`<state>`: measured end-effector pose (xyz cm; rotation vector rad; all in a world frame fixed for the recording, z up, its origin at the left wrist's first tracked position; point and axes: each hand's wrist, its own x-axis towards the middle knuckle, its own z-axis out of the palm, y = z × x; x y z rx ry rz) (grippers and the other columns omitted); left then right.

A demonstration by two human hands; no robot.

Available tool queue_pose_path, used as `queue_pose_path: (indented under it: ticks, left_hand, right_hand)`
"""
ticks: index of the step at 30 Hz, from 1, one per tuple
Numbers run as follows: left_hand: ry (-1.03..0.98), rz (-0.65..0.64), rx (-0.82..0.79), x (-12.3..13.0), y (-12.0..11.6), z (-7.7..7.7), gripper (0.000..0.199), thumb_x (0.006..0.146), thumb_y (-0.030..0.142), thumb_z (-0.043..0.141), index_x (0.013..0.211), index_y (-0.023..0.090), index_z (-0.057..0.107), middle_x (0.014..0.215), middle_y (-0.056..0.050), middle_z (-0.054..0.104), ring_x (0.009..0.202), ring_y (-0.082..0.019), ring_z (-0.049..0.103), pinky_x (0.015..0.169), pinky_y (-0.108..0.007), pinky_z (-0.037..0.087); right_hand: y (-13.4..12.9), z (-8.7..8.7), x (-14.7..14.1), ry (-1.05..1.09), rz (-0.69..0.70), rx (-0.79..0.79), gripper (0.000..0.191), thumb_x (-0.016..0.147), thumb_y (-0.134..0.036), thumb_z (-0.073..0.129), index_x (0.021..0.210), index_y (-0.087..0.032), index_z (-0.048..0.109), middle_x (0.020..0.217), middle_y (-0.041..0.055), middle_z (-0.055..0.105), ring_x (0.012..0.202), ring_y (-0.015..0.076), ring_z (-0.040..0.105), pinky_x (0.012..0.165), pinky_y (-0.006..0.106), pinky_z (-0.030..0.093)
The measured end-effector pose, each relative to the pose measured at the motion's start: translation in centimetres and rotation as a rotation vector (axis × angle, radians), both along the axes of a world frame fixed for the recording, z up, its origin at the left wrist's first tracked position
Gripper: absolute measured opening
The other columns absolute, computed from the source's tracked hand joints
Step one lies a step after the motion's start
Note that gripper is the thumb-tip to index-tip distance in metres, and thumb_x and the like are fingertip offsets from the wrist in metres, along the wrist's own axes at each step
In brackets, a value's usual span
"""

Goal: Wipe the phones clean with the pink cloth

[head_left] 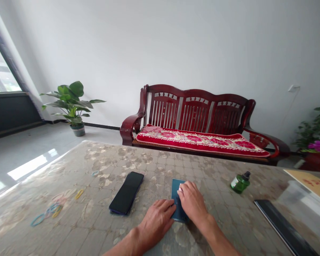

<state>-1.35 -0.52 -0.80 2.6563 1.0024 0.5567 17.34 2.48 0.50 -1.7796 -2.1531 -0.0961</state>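
Note:
A flat blue phone (179, 214) lies on the patterned table in front of me, partly covered by both hands. My left hand (158, 217) presses its fingertips on the phone's left edge, fingers close together. Over the upper right part of the phone, my right hand (192, 201) is closed, its fingers curled around a small white piece (180, 187). What that piece is, I cannot make out, since the fingers hide most of it. To the left of my hands lies a black phone (126, 193), which seems to rest on another flat item.
A green spray bottle (240, 182) stands on the right, near a long black object (285, 225) and a yellowish board (310, 183). Colored bands (53, 209) lie on the left. Beyond the table (154, 161) stand a wooden bench (197, 110) and a potted plant (73, 103).

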Motion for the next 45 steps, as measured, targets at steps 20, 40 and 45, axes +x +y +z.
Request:
queue_pose_path:
  ticks: [20, 40, 45]
  left_hand:
    - [0.007, 0.014, 0.015, 0.0, 0.1, -0.4, 0.029, 0.091, 0.018, 0.057, 0.119, 0.023, 0.059, 0.128, -0.004, 0.062, 0.110, -0.023, 0.060, 0.099, -0.038, 0.048]
    - [-0.021, -0.007, -0.001, 0.0, 0.2, -0.4, 0.026, 0.091, 0.017, 0.058, 0.115, 0.023, 0.060, 0.128, -0.004, 0.063, 0.110, -0.024, 0.061, 0.099, -0.038, 0.048]
    - [-0.013, -0.010, -0.004, 0.0, 0.3, -0.4, 0.029, 0.090, 0.017, 0.059, 0.119, 0.023, 0.059, 0.130, -0.003, 0.062, 0.112, -0.024, 0.060, 0.099, -0.039, 0.048]
  right_hand:
    - [-0.8, -2.3, 1.8, 0.203, 0.167, 0.092, 0.035, 0.090, -0.004, 0.041, 0.101, -0.022, 0.068, 0.101, 0.0062, 0.066, 0.098, 0.0200, 0.060, 0.088, 0.031, 0.049]
    - [-0.1, -1.7, 1.9, 0.180, 0.208, 0.080, 0.040, 0.088, -0.002, 0.044, 0.110, -0.022, 0.070, 0.104, 0.0046, 0.070, 0.098, 0.0200, 0.060, 0.090, 0.031, 0.049]
    - [2.1, -0.8, 1.5, 0.163, 0.142, 0.041, 0.039, 0.087, -0.004, 0.043, 0.107, -0.021, 0.073, 0.104, 0.0062, 0.072, 0.099, 0.0214, 0.061, 0.091, 0.033, 0.049]
